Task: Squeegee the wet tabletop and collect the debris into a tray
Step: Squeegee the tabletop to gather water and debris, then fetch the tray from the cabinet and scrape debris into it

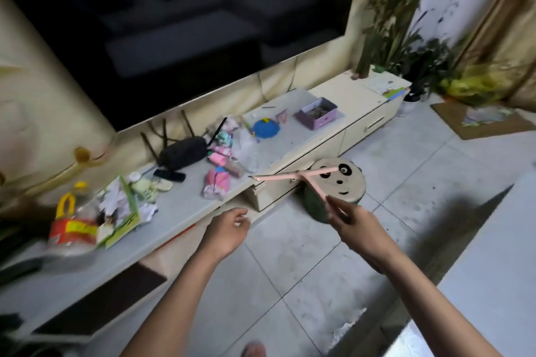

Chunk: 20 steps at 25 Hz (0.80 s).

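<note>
Right hand: my right hand pinches the end of the handle of the pink squeegee, fingers curled round it.
Left hand: my left hand holds nothing. The fingers are loosely curled and it hovers just off the front edge of the cabinet.
Squeegee position: it is in the air above the panda stool, blade roughly level. The blade's left tip is at the edge of the tabletop and is not yet laid on it.
Tabletop: crowded. Pink packets lie nearest the blade, with a black router behind them and a blue lid and a purple box to the right. Loose papers and a bottle are at the left. The frame is too blurred to show whether it is wet.
Tray: I can't pick one out.
Risk, clutter: a stroke from here would likely plough the packets into the router or off the front edge, since nothing waits below to catch them.
Risk, grip: holding the far end of the handle gives weak pressure, so the blade may skip and leave streaks.
Risk, water: runoff pushed towards the back could reach the router.
Risk, papers: they would smear if wetted.
</note>
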{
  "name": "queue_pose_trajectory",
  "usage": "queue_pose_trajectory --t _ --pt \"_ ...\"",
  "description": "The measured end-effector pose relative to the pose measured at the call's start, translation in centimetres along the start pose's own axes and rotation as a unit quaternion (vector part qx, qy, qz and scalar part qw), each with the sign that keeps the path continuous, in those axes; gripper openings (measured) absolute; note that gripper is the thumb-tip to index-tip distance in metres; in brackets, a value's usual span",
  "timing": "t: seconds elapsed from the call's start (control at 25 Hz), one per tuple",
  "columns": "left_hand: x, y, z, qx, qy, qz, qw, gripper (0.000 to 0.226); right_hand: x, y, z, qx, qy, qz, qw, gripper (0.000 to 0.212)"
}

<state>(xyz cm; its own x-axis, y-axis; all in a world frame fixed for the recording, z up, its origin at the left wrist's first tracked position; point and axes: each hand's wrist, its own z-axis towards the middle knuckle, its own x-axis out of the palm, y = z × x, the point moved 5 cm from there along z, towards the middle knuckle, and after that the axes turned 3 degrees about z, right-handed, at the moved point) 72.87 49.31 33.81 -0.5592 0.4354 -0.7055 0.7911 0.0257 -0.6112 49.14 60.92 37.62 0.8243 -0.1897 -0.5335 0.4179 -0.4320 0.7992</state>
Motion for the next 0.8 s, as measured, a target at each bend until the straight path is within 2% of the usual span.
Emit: queue_pose_trajectory --t 0.16,0.32,0.48,0.68,0.8 --pt "-0.3 -4.2 10.9 0.034 0.062 -0.023 0.997 0.032 -2.7 1.0 8.0 0.036 -0.065 0.033 0.997 0.035" --pt "-1.3 -7.0 21.2 0.049 0.101 -0.039 0.993 0.033 -3.3 2.8 15.4 0.065 -0.094 0.04 0.993 0.037" --pt "-0.8 -11.1 31.1 0.021 0.158 -0.07 0.985 0.003 -5.3 3.9 22.7 0.098 -0.122 0.043 0.987 0.039" --pt "2.3 -17.5 41.4 -0.008 0.198 -0.075 0.977 0.028 -9.4 3.2 30.7 0.131 -0.148 0.055 0.979 0.036" --pt "5.5 -21.0 47.9 -0.041 0.204 -0.09 0.974 0.021 -12.5 1.6 37.1 0.14 -0.16 0.072 0.975 0.032"
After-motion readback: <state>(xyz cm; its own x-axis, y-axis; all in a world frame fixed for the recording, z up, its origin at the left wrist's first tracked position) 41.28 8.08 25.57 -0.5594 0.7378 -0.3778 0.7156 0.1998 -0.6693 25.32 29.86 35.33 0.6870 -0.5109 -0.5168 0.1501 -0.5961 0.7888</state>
